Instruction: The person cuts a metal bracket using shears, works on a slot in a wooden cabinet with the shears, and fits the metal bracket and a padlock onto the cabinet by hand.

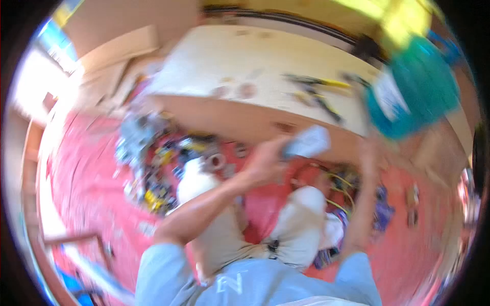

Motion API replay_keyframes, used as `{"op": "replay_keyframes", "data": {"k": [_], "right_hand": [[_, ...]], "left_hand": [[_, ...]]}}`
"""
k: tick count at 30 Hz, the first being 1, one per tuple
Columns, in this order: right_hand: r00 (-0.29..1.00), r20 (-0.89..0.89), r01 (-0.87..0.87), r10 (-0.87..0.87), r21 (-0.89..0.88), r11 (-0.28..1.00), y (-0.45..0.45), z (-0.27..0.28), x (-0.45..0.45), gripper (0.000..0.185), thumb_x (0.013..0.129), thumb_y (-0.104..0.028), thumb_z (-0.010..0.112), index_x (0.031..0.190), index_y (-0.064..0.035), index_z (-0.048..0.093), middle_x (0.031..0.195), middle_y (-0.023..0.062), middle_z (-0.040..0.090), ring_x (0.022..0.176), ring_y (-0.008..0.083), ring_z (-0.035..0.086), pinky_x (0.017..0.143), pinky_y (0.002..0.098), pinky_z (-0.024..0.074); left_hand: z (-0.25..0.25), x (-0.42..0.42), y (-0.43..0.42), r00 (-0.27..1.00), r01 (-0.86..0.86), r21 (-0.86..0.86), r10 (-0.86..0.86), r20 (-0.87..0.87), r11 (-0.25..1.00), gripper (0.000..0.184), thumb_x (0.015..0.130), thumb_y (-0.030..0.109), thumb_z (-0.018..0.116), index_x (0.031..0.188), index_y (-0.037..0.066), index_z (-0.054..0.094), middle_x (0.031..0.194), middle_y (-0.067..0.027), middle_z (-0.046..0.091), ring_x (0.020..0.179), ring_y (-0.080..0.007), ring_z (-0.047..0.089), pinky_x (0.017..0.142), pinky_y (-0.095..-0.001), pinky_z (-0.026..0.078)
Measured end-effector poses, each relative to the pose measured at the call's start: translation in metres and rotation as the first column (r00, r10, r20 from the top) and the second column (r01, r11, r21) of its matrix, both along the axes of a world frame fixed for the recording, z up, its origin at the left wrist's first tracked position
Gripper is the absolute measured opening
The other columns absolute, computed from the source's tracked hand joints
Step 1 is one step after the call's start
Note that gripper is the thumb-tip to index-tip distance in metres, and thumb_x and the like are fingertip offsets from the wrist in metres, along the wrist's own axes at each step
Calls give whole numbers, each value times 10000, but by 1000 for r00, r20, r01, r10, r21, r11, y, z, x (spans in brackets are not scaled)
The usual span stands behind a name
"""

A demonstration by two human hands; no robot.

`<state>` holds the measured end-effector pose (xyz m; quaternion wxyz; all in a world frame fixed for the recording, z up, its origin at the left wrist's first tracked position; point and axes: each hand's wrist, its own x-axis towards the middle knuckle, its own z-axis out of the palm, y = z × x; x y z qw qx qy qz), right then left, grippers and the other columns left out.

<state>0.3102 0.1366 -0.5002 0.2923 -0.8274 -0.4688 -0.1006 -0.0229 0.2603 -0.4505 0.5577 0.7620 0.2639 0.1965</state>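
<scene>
My left hand [266, 162] is closed around a small white-and-blue block-shaped thing [309, 142] in front of the table edge. Blur hides what kind of thing it is. On the right, my right hand [369, 145] is smeared by motion, and its fingers cannot be made out. Just above it is a large teal see-through container [421, 89] with a white label. Whether that hand touches the container I cannot tell. Yellow-and-black hand tools, which look like pliers [326, 82], lie on the tabletop near the right hand.
A low pale table [219, 61] stands ahead of my knees. A heap of mixed small parts [158, 173] and plastic bags lies on the red floor covering [87, 168] to the left. Yellow cable [349, 188] and a purple item [383, 209] are on the right. Boards [117, 56] stand back left.
</scene>
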Motion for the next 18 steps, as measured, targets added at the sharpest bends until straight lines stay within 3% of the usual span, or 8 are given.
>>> {"op": "replay_keyframes", "data": {"k": [2,3,5,7,8,10,13,18], "right_hand": [[921,387,82,43,-302,950,-5,-35,68,491,850,-222,626,1243,39,487,1064,281,601,975,404,594,842,455,473],[975,223,126,-26,-450,884,9,-4,54,595,808,-188,669,1301,48,433,1190,283,551,1127,411,522,959,430,424],[898,434,105,77,-380,919,-5,-52,132,614,809,-197,658,1314,51,413,1126,251,586,1040,402,558,883,415,456],[999,-30,8,-22,-399,917,12,-37,132,491,824,-191,642,1227,33,473,867,136,613,745,280,598,653,342,479],[804,-561,-85,-195,-433,897,23,12,105,398,838,-187,630,1160,14,512,715,61,585,577,186,572,519,291,455],[466,-872,-99,-148,-217,971,30,52,93,233,871,-209,620,1019,-53,532,594,-38,415,451,55,389,408,221,308],[694,-693,-32,-193,-298,954,46,73,81,166,905,-227,599,959,-89,525,589,-49,391,450,56,377,408,231,301],[511,-857,68,-57,-26,997,89,154,9,179,923,-212,583,1027,-75,535,623,-48,403,482,53,395,429,214,316]], "left_hand": [[-11,5,3,999,14,227,-4,-46,974,368,707,59,670,1063,20,588,972,-203,631,900,-347,626,771,-411,496],[-21,6,8,992,-1,289,-36,124,957,326,686,77,696,989,34,584,949,-198,628,904,-394,603,753,-436,491],[-25,3,20,998,43,326,-55,29,944,310,693,113,709,962,39,576,912,-192,626,898,-404,597,737,-458,482],[-31,7,24,985,-34,255,-12,175,966,299,694,138,706,939,40,564,884,-187,622,878,-411,595,723,-471,476],[-33,5,28,985,-43,236,1,172,971,301,694,149,705,937,40,564,884,-187,622,874,-410,597,722,-469,477],[-32,-2,28,986,-48,179,18,166,983,306,693,170,703,932,41,563,884,-187,623,868,-409,600,720,-467,479],[-47,-7,29,990,-2,-2,2,142,1000,308,695,186,693,931,42,556,877,-180,626,869,-407,601,717,-470,479],[-47,-35,31,1000,-24,-40,24,-13,999,293,707,137,650,971,54,554,927,-177,622,919,-382,603,746,-465,473]]}}
